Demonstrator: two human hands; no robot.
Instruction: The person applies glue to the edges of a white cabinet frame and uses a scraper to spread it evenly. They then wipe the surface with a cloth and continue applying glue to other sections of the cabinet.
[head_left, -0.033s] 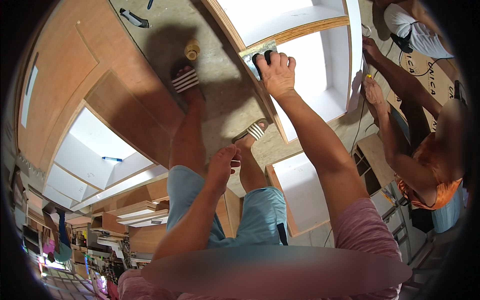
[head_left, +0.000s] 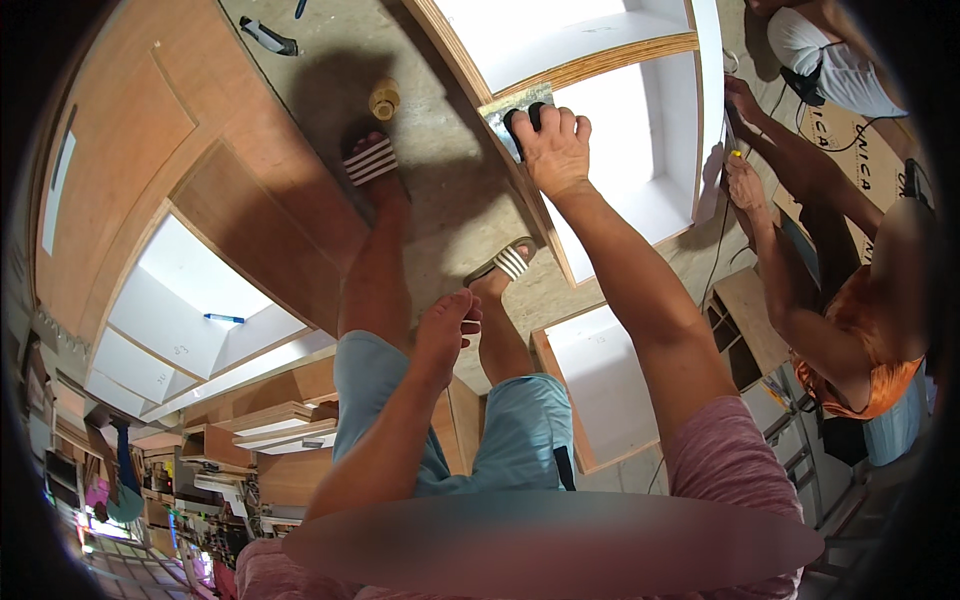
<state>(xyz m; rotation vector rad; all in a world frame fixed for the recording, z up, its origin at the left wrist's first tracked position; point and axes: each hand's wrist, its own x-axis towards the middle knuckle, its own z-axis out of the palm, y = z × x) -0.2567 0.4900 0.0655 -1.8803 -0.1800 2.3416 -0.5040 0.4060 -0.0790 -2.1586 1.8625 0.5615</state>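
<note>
My right hand (head_left: 558,152) grips a flat scraper (head_left: 508,112) with a shiny rectangular blade and a black handle. Its blade lies on the plywood front edge of a cabinet (head_left: 612,66) with white inner panels, close to where the divider meets that edge. Fingers partly hide the handle. Over my knees, well apart from the cabinet, my left hand (head_left: 446,328) hangs with its fingers loosely curled, and nothing shows in them.
On the concrete floor are a yellowish round container (head_left: 384,99) and a black-and-grey tool (head_left: 268,38). A wooden cabinet (head_left: 215,215) holding a blue pen (head_left: 224,318) lies at left. A co-worker in orange (head_left: 850,370) works beyond the cabinet at right, near a cable (head_left: 722,235).
</note>
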